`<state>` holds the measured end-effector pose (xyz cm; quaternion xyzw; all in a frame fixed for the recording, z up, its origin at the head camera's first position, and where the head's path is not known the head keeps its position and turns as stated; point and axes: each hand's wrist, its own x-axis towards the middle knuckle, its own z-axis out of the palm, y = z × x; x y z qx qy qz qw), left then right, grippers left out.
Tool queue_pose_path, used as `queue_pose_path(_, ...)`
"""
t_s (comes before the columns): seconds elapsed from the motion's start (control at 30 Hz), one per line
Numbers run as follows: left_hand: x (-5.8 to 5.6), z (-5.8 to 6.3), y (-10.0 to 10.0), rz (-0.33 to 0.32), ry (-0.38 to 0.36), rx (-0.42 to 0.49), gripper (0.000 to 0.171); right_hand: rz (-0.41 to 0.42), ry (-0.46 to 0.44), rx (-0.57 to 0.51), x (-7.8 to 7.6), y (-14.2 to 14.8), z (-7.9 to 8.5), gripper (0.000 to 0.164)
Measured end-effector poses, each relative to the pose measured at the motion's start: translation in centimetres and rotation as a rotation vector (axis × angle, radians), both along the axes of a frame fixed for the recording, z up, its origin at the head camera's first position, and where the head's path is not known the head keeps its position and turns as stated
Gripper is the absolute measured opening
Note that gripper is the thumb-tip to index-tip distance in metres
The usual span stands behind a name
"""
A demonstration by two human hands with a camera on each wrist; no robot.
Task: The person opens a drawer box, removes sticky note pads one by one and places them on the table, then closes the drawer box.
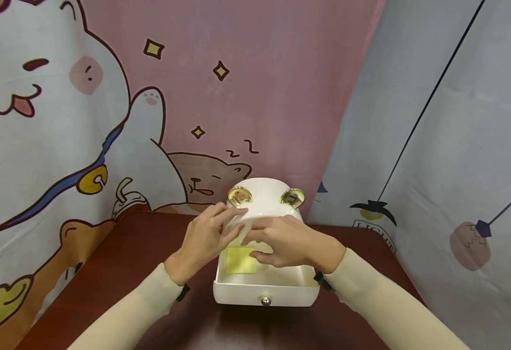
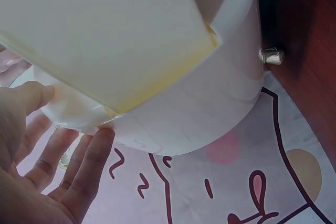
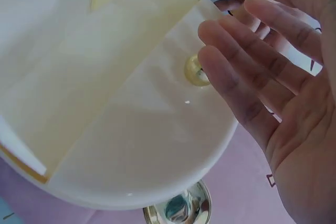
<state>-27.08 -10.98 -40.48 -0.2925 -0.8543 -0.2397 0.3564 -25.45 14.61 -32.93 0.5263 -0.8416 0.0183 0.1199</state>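
Observation:
A white rounded case (image 1: 261, 189) stands on the table, with its front drawer (image 1: 237, 294) pulled out. A small round metal knob (image 1: 266, 301) is fixed to the drawer front. Inside the drawer lies a yellow square sheet (image 1: 240, 260) resembling a sticky note. My left hand (image 1: 202, 237) is at the case's left side, its fingers spread and loosely bent; in the left wrist view the fingertips (image 2: 106, 131) reach the white edge. Above the drawer hovers my right hand (image 1: 292, 240), fingers extended, near a gold knob (image 3: 197, 71) in the right wrist view. Neither hand visibly grips anything.
Two gold-rimmed round pieces (image 1: 239, 195) stick out like ears at the top of the case. Metal feet (image 2: 272, 56) show at its base. The dark red-brown table (image 1: 159, 243) meets a cartoon-printed curtain (image 1: 281, 73) behind and at both sides.

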Motion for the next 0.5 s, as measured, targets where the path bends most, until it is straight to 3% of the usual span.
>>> queue_pose_path(0.5, 0.0, 0.0, -0.1, -0.026, 0.014, 0.034, 0.035, 0.084, -0.031, 0.198, -0.7, -3.0, -0.9, 0.03)
